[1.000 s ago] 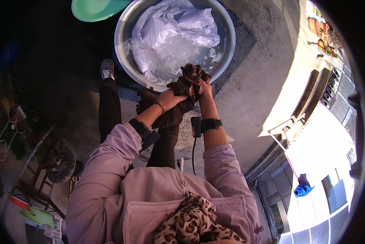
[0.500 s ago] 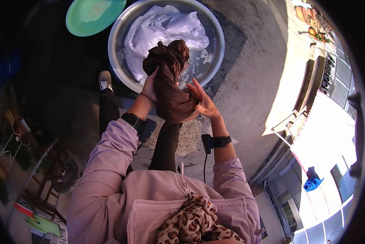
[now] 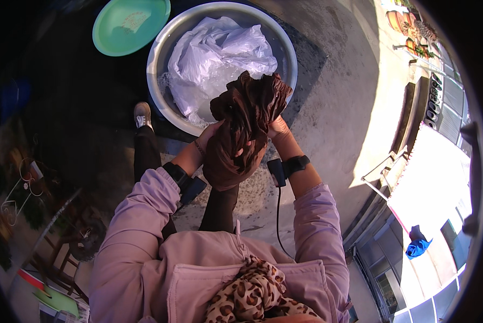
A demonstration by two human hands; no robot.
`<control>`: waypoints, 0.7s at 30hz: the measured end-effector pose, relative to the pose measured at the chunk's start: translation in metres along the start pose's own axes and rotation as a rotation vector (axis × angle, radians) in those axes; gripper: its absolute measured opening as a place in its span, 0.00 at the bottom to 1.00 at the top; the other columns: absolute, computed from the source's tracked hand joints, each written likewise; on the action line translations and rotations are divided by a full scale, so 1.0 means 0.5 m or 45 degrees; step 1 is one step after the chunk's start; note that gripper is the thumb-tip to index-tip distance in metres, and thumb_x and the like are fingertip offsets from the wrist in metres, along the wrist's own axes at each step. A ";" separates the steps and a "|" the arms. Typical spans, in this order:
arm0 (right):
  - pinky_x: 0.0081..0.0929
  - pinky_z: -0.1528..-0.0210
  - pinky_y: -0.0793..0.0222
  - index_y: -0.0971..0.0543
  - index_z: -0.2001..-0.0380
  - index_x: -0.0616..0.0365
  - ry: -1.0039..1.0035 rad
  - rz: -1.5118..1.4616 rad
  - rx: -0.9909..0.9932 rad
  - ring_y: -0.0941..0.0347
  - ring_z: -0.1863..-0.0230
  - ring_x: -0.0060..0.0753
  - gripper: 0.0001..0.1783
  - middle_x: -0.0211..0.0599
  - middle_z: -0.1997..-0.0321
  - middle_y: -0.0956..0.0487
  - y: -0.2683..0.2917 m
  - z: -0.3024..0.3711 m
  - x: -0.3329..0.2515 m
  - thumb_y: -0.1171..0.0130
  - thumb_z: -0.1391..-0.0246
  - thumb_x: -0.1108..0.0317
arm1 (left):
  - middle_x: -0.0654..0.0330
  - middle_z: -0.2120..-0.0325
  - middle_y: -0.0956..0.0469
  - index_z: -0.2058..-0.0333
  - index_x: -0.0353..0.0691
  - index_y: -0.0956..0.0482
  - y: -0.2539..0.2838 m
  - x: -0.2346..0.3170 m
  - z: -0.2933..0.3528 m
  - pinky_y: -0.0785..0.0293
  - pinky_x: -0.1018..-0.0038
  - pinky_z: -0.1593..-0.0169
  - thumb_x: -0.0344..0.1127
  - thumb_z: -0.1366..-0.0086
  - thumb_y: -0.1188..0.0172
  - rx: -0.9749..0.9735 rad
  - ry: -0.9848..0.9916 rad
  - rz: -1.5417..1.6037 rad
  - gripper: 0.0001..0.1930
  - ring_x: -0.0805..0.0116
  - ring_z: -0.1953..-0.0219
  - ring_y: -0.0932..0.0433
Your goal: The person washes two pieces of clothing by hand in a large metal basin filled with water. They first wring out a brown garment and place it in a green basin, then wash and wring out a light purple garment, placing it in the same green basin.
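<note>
A crumpled dark brown cloth (image 3: 240, 121), its upper end fanned into loose folds, is held between my two hands at the near rim of a wide metal basin (image 3: 154, 81). My left hand (image 3: 211, 132) grips it from the left, and a few fingertips show among the folds. On the other side, my right hand (image 3: 278, 127) is closed round the cloth's right edge, most of its fingers hidden behind the fabric. In the basin's water lies a bunched, thin, pale lavender sheet (image 3: 220, 51), which could be fabric or plastic.
A round green basin (image 3: 126, 27) stands beyond the metal one at the left. My shoe (image 3: 142, 114) is beside the metal basin's left rim. Concrete ground (image 3: 333, 107) stretches to the right, toward a sunlit strip and a building. A blue item (image 3: 418, 246) lies far right.
My right hand, formerly with fingers spread against the cloth's lower right, has moved up and closed on its upper right side. The cloth's top has shifted right and opened out.
</note>
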State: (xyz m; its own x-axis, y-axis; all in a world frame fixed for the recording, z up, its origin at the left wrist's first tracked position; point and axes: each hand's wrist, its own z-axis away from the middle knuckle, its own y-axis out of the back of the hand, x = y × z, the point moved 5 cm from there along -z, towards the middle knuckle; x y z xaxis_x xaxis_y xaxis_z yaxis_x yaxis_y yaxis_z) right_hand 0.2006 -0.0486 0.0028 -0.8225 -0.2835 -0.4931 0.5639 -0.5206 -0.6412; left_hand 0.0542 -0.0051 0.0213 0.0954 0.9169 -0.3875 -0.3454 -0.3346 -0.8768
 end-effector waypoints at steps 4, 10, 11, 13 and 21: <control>0.36 0.43 0.43 0.41 0.44 0.57 0.007 -0.201 0.055 0.39 0.44 0.37 0.41 0.37 0.44 0.35 -0.010 0.012 0.007 0.39 0.58 0.51 | 0.46 0.58 0.28 0.50 0.32 0.37 0.025 -0.006 0.012 0.28 0.65 0.60 0.42 0.36 0.63 0.169 0.098 0.065 0.22 0.53 0.60 0.26; 0.35 0.45 0.39 0.37 0.47 0.58 -0.055 -0.034 0.092 0.35 0.48 0.38 0.35 0.39 0.49 0.31 -0.017 0.014 0.001 0.38 0.62 0.68 | 0.51 0.56 0.28 0.53 0.30 0.32 0.092 0.009 0.002 0.33 0.66 0.48 0.37 0.38 0.56 0.542 0.073 -0.425 0.18 0.62 0.56 0.27; 0.35 0.46 0.38 0.36 0.49 0.58 -0.091 -0.078 0.120 0.34 0.49 0.38 0.33 0.38 0.51 0.30 -0.015 0.013 0.007 0.38 0.64 0.70 | 0.52 0.56 0.28 0.53 0.29 0.32 0.102 0.013 -0.004 0.33 0.66 0.48 0.37 0.38 0.55 0.513 0.013 -0.584 0.19 0.62 0.56 0.27; 0.34 0.48 0.37 0.35 0.50 0.58 -0.079 -0.061 0.164 0.33 0.51 0.36 0.32 0.37 0.52 0.29 -0.009 0.009 0.014 0.39 0.64 0.70 | 0.51 0.58 0.27 0.55 0.33 0.30 0.125 0.024 -0.020 0.32 0.68 0.50 0.35 0.40 0.53 0.485 -0.098 -0.945 0.16 0.60 0.57 0.26; 0.28 0.52 0.34 0.33 0.52 0.59 0.138 0.315 0.530 0.30 0.56 0.31 0.31 0.35 0.56 0.27 0.063 -0.020 0.046 0.36 0.62 0.67 | 0.43 0.65 0.27 0.64 0.38 0.26 0.145 0.030 -0.053 0.31 0.64 0.59 0.31 0.44 0.55 0.588 -0.579 -2.585 0.11 0.48 0.61 0.28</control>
State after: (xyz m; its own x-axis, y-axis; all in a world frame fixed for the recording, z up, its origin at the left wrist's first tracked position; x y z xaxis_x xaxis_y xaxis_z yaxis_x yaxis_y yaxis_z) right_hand 0.2003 -0.0634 -0.0343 -0.6430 -0.3654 -0.6731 0.6453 -0.7318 -0.2191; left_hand 0.0555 -0.0214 -0.0556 0.3857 -0.1571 0.9091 -0.2326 0.9370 0.2607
